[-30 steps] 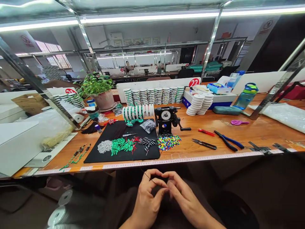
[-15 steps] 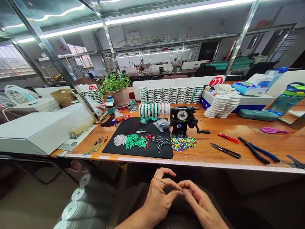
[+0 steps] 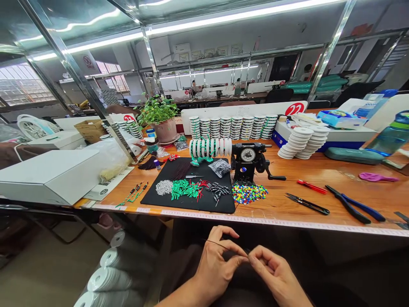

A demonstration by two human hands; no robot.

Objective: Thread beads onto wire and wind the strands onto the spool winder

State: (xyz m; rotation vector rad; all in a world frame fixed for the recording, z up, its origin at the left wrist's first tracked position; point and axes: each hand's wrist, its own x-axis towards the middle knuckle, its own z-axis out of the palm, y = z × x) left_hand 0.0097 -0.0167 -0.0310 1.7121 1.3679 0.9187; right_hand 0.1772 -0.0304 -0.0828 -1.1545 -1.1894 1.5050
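Below the table edge, my left hand (image 3: pixel 217 258) pinches a thin dark cord (image 3: pixel 220 244) that runs over the back of its index finger. My right hand (image 3: pixel 273 268) is closed beside it, thumb and index fingertip pressed together close to the left fingertips; whatever lies between them is too small to make out. On the table beyond, a black mat (image 3: pixel 159 201) bears green tubes (image 3: pixel 184 189), small grey-white beads (image 3: pixel 164 187), red pieces (image 3: pixel 201 184) and black pieces (image 3: pixel 219 191). Colourful beads (image 3: pixel 249 193) lie at the mat's right edge.
A hand-cranked winder (image 3: pixel 247 160) carries white spools (image 3: pixel 209 148). Tweezers (image 3: pixel 307 203), a red pen (image 3: pixel 311 186) and pliers (image 3: pixel 351 204) lie to the right. Stacked spools (image 3: pixel 236 127) stand behind, near a potted plant (image 3: pixel 166 128). A white box (image 3: pixel 47 175) is at left.
The right hand has shifted slightly right, and its fingertips stand a little farther from the left ones. The view has turned slightly left.
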